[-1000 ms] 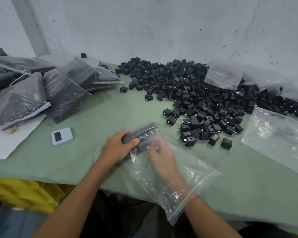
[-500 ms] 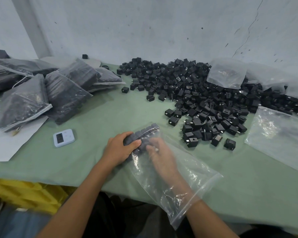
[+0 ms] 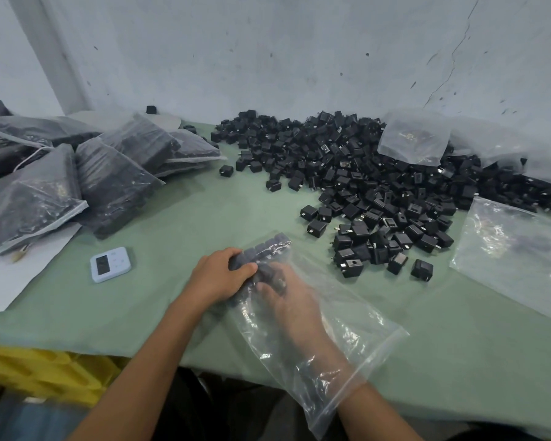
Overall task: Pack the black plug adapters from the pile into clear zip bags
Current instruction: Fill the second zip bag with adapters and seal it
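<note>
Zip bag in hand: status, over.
Left hand grips zip bag from outside, over its row of adapters. Right hand inside bag, grip unclear through plastic. Pile beyond, nothing blocking.

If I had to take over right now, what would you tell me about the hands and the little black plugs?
Left hand: grips the zip bag from outside, over the adapters already in it.
Right hand: inside the bag, at those adapters; its grip is blurred by the plastic.
Done: filled bags stacked at the left.
To do: the big pile; a spare bag lies at the right.
</note>
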A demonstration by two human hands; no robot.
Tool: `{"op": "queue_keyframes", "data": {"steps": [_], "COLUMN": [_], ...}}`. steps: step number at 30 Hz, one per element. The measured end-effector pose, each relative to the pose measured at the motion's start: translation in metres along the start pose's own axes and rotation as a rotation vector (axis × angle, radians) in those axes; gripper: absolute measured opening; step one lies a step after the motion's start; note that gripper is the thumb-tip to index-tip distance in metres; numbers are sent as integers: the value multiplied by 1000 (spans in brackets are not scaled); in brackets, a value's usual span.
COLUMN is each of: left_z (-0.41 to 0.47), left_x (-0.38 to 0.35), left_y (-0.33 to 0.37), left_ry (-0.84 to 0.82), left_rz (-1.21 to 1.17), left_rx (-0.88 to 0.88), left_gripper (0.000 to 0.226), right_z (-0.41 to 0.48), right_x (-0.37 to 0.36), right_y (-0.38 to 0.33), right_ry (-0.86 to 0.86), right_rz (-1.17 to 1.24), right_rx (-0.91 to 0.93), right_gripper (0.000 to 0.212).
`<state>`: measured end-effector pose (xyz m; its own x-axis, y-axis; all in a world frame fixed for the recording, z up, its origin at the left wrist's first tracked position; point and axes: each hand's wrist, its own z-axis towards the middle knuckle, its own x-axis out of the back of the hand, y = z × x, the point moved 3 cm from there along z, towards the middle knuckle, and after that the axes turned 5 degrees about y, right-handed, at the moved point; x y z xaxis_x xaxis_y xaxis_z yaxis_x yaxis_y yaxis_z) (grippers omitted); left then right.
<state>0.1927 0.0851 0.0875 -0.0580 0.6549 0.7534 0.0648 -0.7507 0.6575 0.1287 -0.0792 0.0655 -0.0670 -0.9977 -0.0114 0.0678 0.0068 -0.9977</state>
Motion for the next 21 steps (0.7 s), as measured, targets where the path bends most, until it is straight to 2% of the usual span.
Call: {"op": "queue_keyframes", "data": {"steps": [2,6,9,12,21], "left_z": [6,14,12,11,13], "left_x": [-1,-7,-15,-18,-17], "left_y": [5,26,33,31,24], "left_ry": [6,93,96,108,48], "left_rz": [54,134,284,369,348], "left_rx": [29,19,-33,-39,-63], "left_gripper": [38,46,50,51,47], "right_z": [-3,-2,4,6,7], "right_x": [-3,-1,3,5,11], "right_y": [2,0,5,2,-6], "right_ry": [-40,0,1,-4,-35], "right_rz": [-26,-48,-165,-273,-417], "right_rx": [23,19,72,95,79], "right_gripper": [24,46,31,29,28]}}
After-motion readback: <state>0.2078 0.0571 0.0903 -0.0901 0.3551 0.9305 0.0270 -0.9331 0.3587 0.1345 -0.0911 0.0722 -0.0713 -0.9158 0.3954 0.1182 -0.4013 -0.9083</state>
